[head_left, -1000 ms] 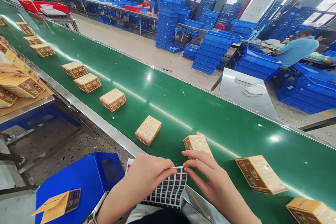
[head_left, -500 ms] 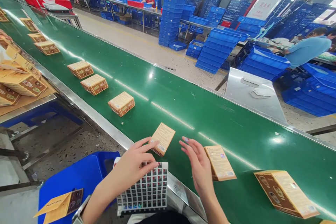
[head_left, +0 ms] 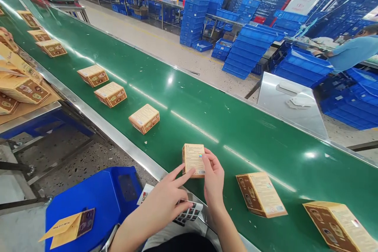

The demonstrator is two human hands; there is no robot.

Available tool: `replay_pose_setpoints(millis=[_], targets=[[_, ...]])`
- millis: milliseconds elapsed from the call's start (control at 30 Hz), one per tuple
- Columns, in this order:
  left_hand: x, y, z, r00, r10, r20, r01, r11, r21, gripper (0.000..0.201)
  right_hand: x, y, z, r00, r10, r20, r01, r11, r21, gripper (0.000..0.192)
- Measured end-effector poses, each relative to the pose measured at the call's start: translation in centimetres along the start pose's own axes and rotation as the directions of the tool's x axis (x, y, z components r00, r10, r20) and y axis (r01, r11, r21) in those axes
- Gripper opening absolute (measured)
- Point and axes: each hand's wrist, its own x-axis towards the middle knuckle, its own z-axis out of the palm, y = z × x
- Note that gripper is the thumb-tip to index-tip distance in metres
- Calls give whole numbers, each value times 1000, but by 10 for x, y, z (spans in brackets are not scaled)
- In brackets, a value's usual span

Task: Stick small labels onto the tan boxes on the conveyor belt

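A small tan and brown printed carton (head_left: 193,158) sits on the green conveyor belt in front of me. My right hand (head_left: 213,175) grips its right side, thumb on the top face by a small colourful sticker (head_left: 201,155). Two fingers of my left hand (head_left: 173,193) stretch onto the carton's lower left edge. Below them, its thumb lies over a sheet of small dark stickers (head_left: 190,212), apparently pinched in the hand; the lower fingers are hidden. To the right lies another carton (head_left: 261,195), a coloured sticker on its top.
More cartons (head_left: 144,118) line the green belt (head_left: 183,98) to the left, and one (head_left: 339,224) lies far right. A blue stool (head_left: 103,193) holds an open carton (head_left: 72,224). Piled cartons (head_left: 23,86) cover a side table. Blue crates (head_left: 193,12) and people stand beyond.
The cartons on the near belt have shifted right. My right hand has come left onto the nearest carton, which is turned straighter. My left hand and the sticker sheet have moved right.
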Motion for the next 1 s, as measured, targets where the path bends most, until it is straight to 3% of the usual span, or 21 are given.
replay_pose_setpoints(millis=[167,433,533,600,667,733,800,833,900,1000], targets=[[2,4,6,999,38,34,-39,999,29,25,-3,3,-11,999,-16,-33,14,999,-50,32],[6,11,22,992,125,16,-126,992,19,26,-4,-1,-26,987,-109,-117,69,951,-303,32],[7,13,22,988,156,11,-156,987,42,25,5,-10,-38,979,-137,-150,77,933,-351,47],[7,16,15,994,112,14,-113,993,42,23,7,-23,-48,975,-182,-130,114,905,-409,41],[6,19,4,1000,25,17,-25,999,21,24,2,-41,-58,970,-243,4,217,860,-461,29],[6,22,-9,998,-60,24,61,998,-24,27,-11,-59,-63,930,-216,296,336,827,-451,23],[6,23,-22,993,-115,19,117,989,-91,27,-25,-72,-64,812,-115,572,403,819,-407,21],[6,23,-26,990,-139,15,140,982,-129,25,-31,-76,-63,757,-80,648,422,817,-392,22],[5,21,-33,983,-183,13,182,964,-193,18,-39,-79,-59,722,-76,688,455,801,-389,23],[3,19,-36,974,-223,32,225,948,-224,12,-40,-75,-54,734,-139,665,516,751,-412,26]])
